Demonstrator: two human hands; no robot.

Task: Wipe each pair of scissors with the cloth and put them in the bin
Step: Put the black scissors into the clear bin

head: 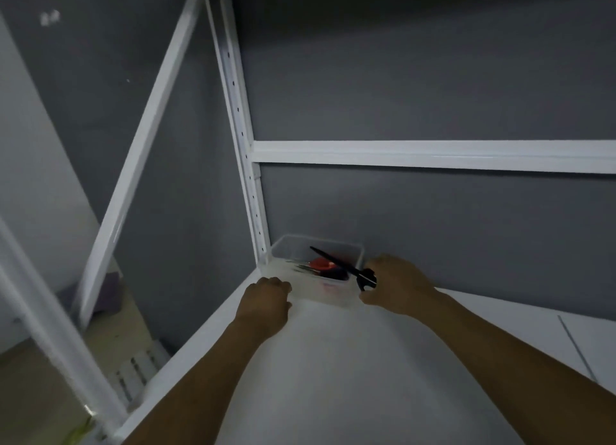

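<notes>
The black scissors (336,263) lie slantwise over the bin (333,296), just below the middle of the frame, blades closed and pointing to the upper left above the bin's inside, handles jutting past its right rim. The right hand (396,286) grips those handles, fingers curled round them, at the bin's right side. The bin is clear plastic and stands in the far left corner of a white shelf (350,361). Inside it lie red scissors (321,264) with other blades beside them, too blurred to count. The left hand (265,299) sits at the bin's near left corner with fingers curled; whether it clasps the wall or only rests against it cannot be told. Both forearms reach in from the bottom edge, well apart. Behind the bin a white post (246,164) with a row of holes rises to the top of the frame, and a white rail (433,156) runs from it to the right edge. A white brace (143,144) slants across the left. The wall (433,61) is grey. At lower left, a pale floor (33,394) shows, blurred.
</notes>
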